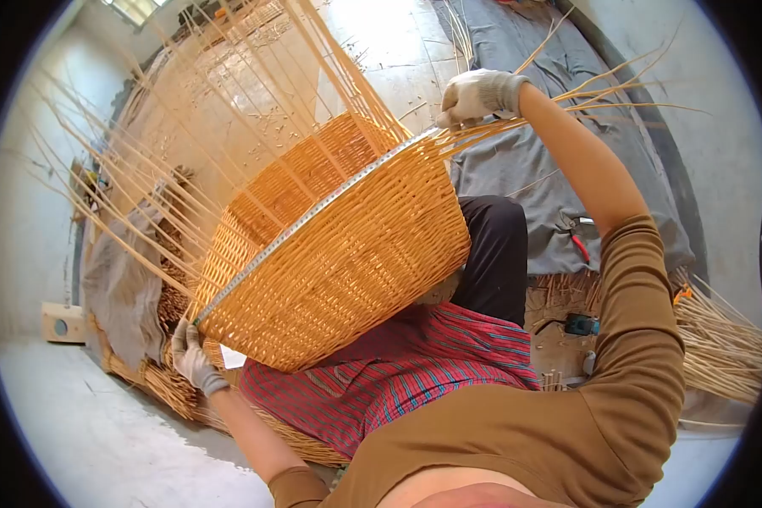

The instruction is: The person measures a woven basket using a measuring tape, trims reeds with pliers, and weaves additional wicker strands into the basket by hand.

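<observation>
A woven wicker basket rests tilted on my lap, long upright rods rising from its rim. A white measuring tape lies stretched along the rim from corner to corner. My left hand, in a pale glove, is closed at the lower left corner, on the tape's end and the basket's edge. At the upper right corner my right hand, also gloved, has its fingers closed on the other end of the tape, beside rods that stick out to the right.
Grey cloth covers the surface beyond my knee, with red-handled pliers on it. A green tool is near my right side. Bundled rods lie at the far right, more wicker at the left. A wooden box stands far left.
</observation>
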`<state>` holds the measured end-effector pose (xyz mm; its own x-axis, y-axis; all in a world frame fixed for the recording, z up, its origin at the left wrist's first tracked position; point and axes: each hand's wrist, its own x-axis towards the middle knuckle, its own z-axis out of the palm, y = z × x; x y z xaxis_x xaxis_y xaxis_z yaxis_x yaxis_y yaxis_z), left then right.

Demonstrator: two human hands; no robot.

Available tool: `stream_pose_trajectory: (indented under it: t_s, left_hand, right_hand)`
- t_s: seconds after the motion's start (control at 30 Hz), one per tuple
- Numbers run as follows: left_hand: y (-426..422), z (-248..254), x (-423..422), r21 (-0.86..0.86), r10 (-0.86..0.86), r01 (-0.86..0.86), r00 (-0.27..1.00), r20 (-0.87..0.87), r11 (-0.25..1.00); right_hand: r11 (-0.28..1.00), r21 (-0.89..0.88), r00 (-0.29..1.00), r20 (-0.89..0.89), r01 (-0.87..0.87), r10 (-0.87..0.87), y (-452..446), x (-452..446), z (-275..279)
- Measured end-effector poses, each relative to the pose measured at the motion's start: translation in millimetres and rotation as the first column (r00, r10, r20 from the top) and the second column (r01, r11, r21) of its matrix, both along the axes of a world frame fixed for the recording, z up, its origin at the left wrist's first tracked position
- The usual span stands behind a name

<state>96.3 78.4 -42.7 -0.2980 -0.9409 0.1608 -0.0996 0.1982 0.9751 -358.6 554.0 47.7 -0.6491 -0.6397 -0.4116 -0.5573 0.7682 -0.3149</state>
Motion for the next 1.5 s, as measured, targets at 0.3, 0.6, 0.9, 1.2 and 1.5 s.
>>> stream_pose_trajectory:
  t_s: [0.3,0.6,0.9,1.2,1.5]
  left_hand:
    - [-10.8,-8.0,1.6,-0.086,0.020,-0.022,1.000,-0.018,0.996]
    - [-0.6,-1.8,0.3,-0.079,0.022,-0.017,0.998,0.059,0.997]
    - [96.5,35.8,-74.3,-0.686,-0.201,0.011,0.959,-0.198,0.728]
    - [322.9,17.4,-276.6,-0.723,-0.256,0.676,0.731,0.633,0.141]
    - [266.5,91.7,-308.2,-0.270,-0.413,0.908,0.390,0.823,0.319]
  right_hand:
    - [0.982,-0.065,0.975,-0.146,-0.176,0.165,6.9,-10.0,-20.6]
    - [0.974,-0.097,0.970,-0.157,-0.203,0.187,7.7,-14.5,-26.0]
    - [0.927,-0.190,0.929,-0.251,-0.323,0.272,48.1,79.0,17.0]
    - [0.934,-0.338,0.945,-0.255,0.113,-0.207,155.6,118.6,-149.4]
    - [0.018,-0.282,0.282,0.959,0.959,0.016,57.7,154.6,-271.1]
